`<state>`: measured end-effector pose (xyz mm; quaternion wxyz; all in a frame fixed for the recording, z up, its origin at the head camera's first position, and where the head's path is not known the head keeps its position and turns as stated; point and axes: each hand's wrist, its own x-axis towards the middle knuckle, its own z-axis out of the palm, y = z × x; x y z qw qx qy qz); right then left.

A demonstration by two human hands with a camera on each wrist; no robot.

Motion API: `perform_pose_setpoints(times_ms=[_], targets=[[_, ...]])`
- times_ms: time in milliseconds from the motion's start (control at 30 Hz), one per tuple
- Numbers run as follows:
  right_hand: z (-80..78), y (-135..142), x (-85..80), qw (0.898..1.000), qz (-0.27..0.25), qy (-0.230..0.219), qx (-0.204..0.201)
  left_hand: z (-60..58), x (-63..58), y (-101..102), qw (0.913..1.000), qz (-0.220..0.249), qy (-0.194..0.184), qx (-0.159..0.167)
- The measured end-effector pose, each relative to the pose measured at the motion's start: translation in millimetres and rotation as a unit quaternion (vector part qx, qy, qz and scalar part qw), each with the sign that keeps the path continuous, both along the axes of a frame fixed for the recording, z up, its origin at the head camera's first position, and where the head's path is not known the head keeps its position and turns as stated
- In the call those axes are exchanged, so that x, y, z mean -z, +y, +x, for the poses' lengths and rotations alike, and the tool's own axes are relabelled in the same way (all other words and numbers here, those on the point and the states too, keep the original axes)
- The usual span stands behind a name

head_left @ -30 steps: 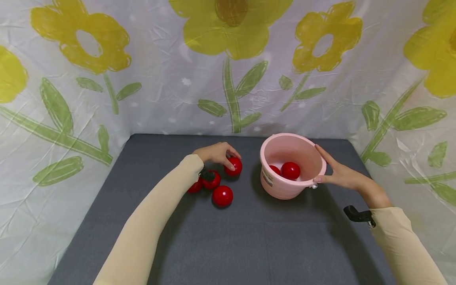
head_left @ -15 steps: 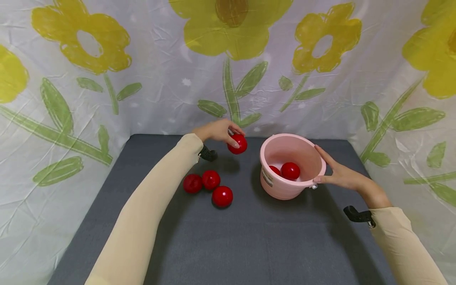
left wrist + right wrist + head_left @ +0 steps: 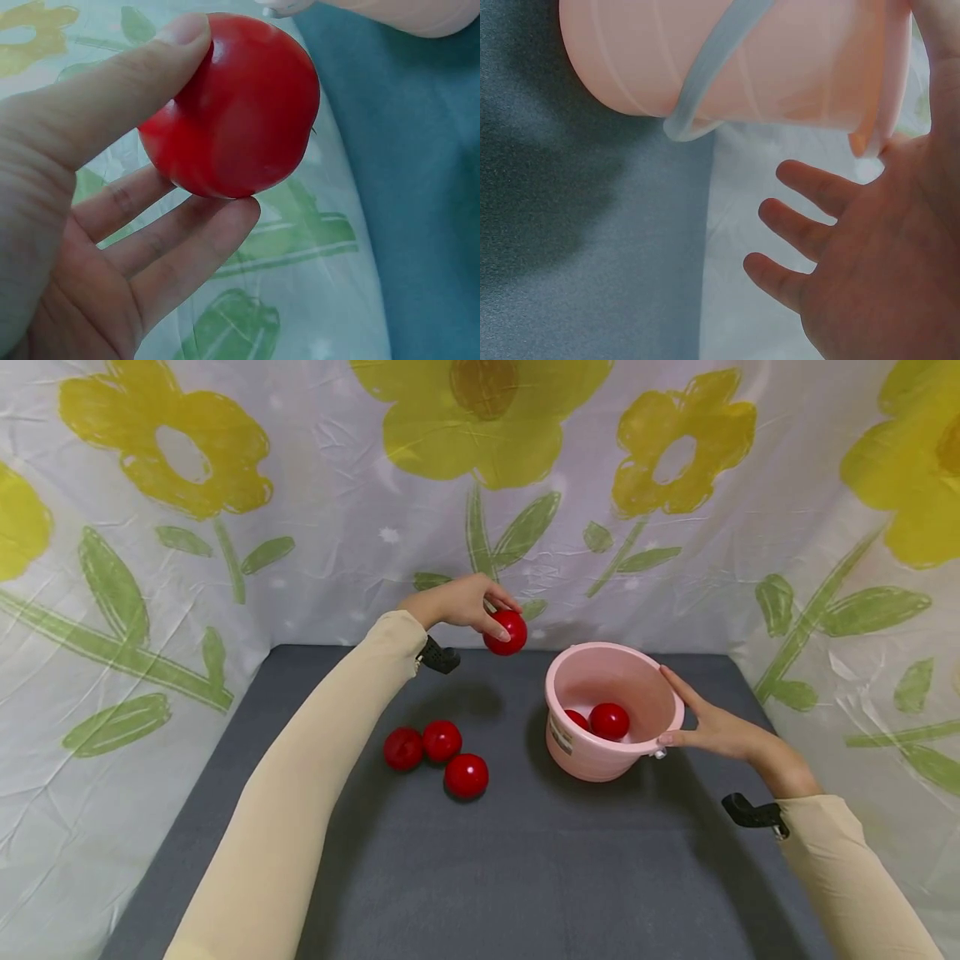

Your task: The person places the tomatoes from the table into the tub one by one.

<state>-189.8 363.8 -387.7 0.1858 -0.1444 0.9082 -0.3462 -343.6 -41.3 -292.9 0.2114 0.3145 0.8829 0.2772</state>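
Observation:
A glossy red tomato (image 3: 240, 105) is pinched between the thumb and fingers of my left hand (image 3: 461, 602). It hangs in the air over the back of the table, left of a pink bucket (image 3: 592, 764). Inside the bucket lie a red tomato (image 3: 609, 721) and part of another, half hidden by the rim. My right hand (image 3: 720, 731) holds the bucket's right rim with thumb and index finger; its other three fingers (image 3: 802, 229) stretch out apart from the wall. Three more tomatoes rest on the table: one at left (image 3: 403, 749), one beside it (image 3: 442, 741), one nearer (image 3: 467, 776).
A dark grey cloth covers the table (image 3: 480, 877). A white curtain (image 3: 337, 527) with yellow flowers surrounds its back and sides. The bucket's pale handle (image 3: 712, 64) hangs along its side. Black wrist mounts sit on the left wrist (image 3: 438, 657) and right wrist (image 3: 752, 812).
My left hand has lifted the tomato off the table, up and slightly to the right, away from the other three. The right hand and the bucket have stayed in place.

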Motion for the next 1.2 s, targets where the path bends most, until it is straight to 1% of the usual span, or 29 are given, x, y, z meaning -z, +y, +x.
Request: perform_pose_setpoints(times_ms=[133,233,367,567,667,767,1200], targets=[[0.3,0.4,-1.7,1.000,-0.004,0.003,-0.003,-0.1,-1.8,6.9,1.0000,0.000,-0.002,-0.003],[0.6,0.8,-2.4,1.000,-0.006,0.003,-0.004,-0.2,-3.4,14.8,1.0000,-0.001,0.006,0.004],[0.3,0.7,-1.8,1.000,-0.004,0.002,-0.004,1.3,-8.5,27.4,0.9996,0.003,0.020,0.018],[0.0,1.1,-1.1,1.000,0.001,0.002,0.000,3.7,-14.3,46.8,0.9993,0.011,0.010,0.034],[-0.4,1.1,-1.1,1.000,0.000,0.001,0.000,6.8,-16.8,56.2,0.9990,0.014,0.010,0.042],[-0.6,1.2,-1.2,1.000,0.000,0.000,0.001,9.1,-16.3,65.7,0.9986,0.017,0.011,0.048],[-2.5,1.4,2.6,1.000,0.004,-0.001,0.005,17.9,-10.9,102.7,0.9970,0.019,-0.006,0.074]])
